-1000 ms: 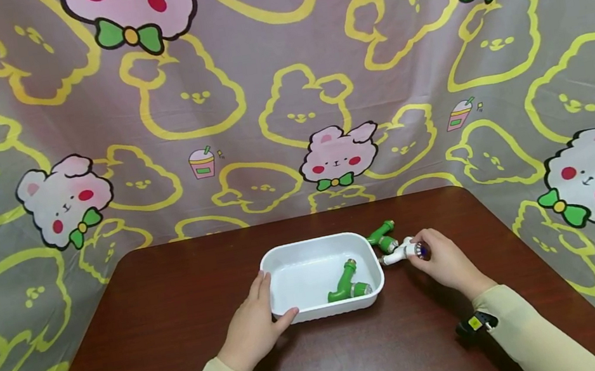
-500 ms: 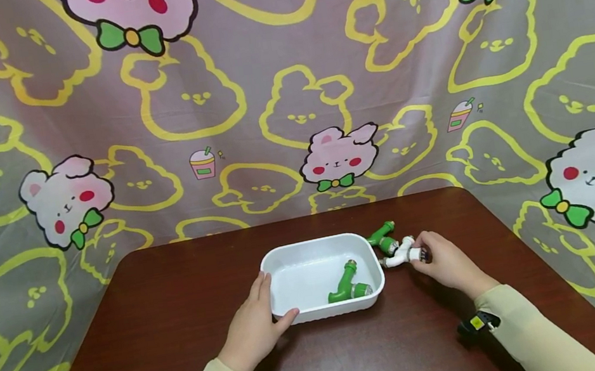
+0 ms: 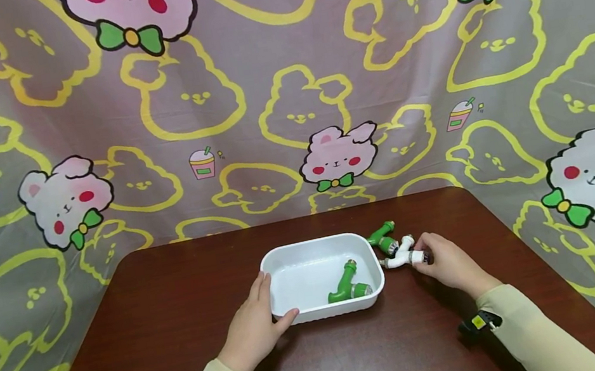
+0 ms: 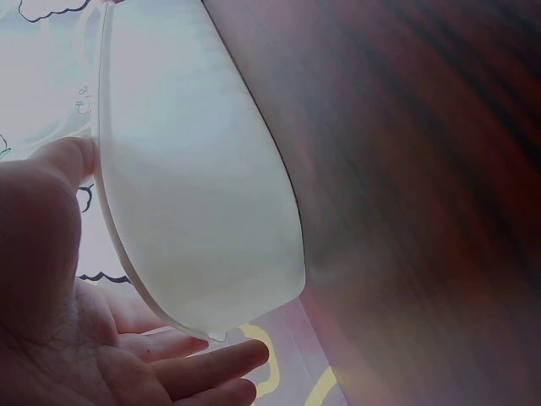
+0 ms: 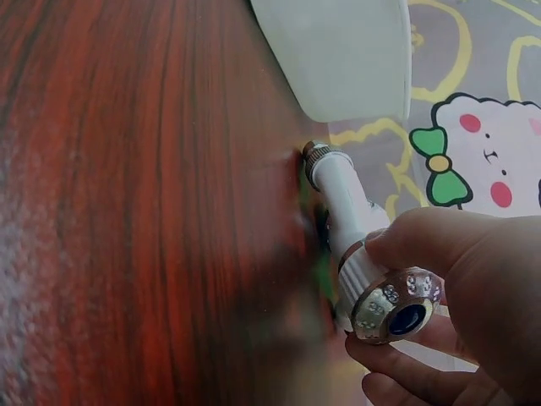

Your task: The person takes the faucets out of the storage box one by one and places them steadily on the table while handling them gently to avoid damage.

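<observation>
A white tap (image 3: 401,258) lies just right of a white plastic basin (image 3: 294,276). My right hand (image 3: 447,262) pinches the tap by its ribbed knob, thumb on one side and fingers on the other. In the right wrist view the clear knob end with a blue centre (image 5: 406,319) faces the camera. My left hand (image 3: 252,327) rests against the basin's near left corner, fingers straight along the left end and thumb at the front rim. One green tap (image 3: 345,284) lies inside the basin, at its right. Another green tap (image 3: 382,238) lies behind the white one.
Everything stands on a dark brown wooden table (image 3: 177,306). A patterned cloth (image 3: 262,101) with cartoon rabbits hangs behind and at the sides of it. The basin's right wall is close to the white tap's threaded end.
The white tap has turned in my right hand, its knob now pointing more to the right. The right hand has shifted slightly right and down. My left hand and the basin have stayed put.
</observation>
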Tool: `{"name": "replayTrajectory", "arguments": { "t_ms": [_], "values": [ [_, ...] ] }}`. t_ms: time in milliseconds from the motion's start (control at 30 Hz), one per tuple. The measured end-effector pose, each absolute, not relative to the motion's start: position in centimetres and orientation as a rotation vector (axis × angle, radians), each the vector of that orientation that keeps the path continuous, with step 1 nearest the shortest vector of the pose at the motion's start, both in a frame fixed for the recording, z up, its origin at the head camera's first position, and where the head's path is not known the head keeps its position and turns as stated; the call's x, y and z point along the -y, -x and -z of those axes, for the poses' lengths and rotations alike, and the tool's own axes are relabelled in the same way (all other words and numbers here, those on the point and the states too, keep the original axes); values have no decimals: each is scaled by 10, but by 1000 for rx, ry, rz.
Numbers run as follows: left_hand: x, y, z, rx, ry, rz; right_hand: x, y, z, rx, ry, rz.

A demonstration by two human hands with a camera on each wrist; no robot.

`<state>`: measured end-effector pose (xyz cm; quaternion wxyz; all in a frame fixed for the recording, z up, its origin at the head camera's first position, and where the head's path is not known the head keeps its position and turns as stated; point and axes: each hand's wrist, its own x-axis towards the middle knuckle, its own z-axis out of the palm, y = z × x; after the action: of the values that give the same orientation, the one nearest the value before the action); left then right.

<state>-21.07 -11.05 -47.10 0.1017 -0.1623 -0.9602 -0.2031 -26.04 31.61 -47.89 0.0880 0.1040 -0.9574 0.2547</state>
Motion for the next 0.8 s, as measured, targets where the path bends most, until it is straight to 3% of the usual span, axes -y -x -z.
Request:
{"name": "replayTrajectory", "arguments": {
  "t_ms": [800],
  "values": [
    [111,210,471,2841,474,605,-315,260,484,2858,-370,-708]
  ]
}}
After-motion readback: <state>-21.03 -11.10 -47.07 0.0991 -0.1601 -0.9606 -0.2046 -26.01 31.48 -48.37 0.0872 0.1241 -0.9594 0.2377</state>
